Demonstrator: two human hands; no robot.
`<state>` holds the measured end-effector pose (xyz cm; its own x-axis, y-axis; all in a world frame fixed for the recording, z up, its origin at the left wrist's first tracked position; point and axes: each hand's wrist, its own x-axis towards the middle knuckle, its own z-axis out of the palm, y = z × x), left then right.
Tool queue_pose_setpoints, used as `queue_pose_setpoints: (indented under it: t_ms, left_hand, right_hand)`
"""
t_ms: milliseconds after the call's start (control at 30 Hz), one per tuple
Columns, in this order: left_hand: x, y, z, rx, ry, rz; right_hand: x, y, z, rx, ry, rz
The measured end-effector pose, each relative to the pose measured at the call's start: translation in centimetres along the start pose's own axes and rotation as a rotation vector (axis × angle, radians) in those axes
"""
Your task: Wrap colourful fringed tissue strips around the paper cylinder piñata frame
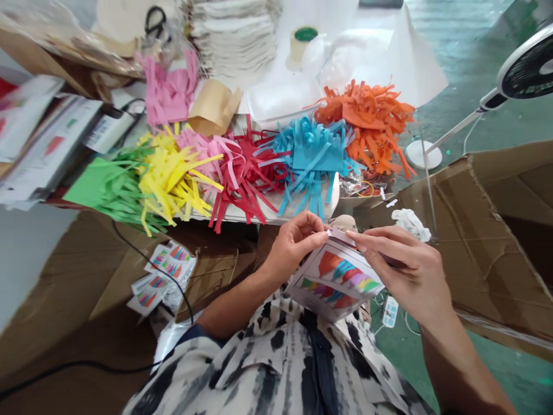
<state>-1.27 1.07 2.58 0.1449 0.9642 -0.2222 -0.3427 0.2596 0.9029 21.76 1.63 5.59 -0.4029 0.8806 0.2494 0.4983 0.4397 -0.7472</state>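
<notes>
Both of my hands hold a small white card packet (334,276) printed with a rainbow-coloured fringe picture, just above my lap. My left hand (294,242) pinches its top left edge with curled fingers. My right hand (404,268) grips the right side, its forefinger stretched along the top edge. Just beyond the hands, fringed paper bundles lie in a row on a board: green (114,190), yellow (173,176), pink (203,147), red (244,176), blue (309,155) and orange (367,118).
More printed cards (162,276) lie on brown cardboard (86,288) at the left, crossed by a black cable. A large open cardboard box (492,230) stands at the right. A fan (525,66), a tape roll (302,40), scissors (155,23) and stacked white sheets (235,34) sit further back.
</notes>
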Motion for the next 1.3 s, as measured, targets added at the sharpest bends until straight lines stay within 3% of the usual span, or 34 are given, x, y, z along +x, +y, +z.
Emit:
queue_pose_setpoints:
  t_ms: [233,400,633,867,1300]
  left_hand:
    - [0.4,0.7,0.8,0.055,0.033,0.034]
    - [-0.1,0.6,1.0,0.191,0.028,0.118]
    - [-0.7,-0.5,-0.8,0.459,-0.064,0.381]
    - [-0.2,-0.3,-2.2,0.550,-0.167,0.488]
    - [0.2,-1.0,-2.3,0.390,-0.077,0.402]
  right_hand:
    - [0.5,-0.9,0.2,-0.015,0.007,-0.039]
    - [0.4,-1.3,-0.1,-0.021,-0.012,0.014]
    - [0.5,-1.2,0.0,-0.006,-0.014,0.061]
    - [0.5,-1.4,0.2,0.013,0.000,0.033]
    - [1.1,-1.3,0.5,-0.020,-0.012,0.023]
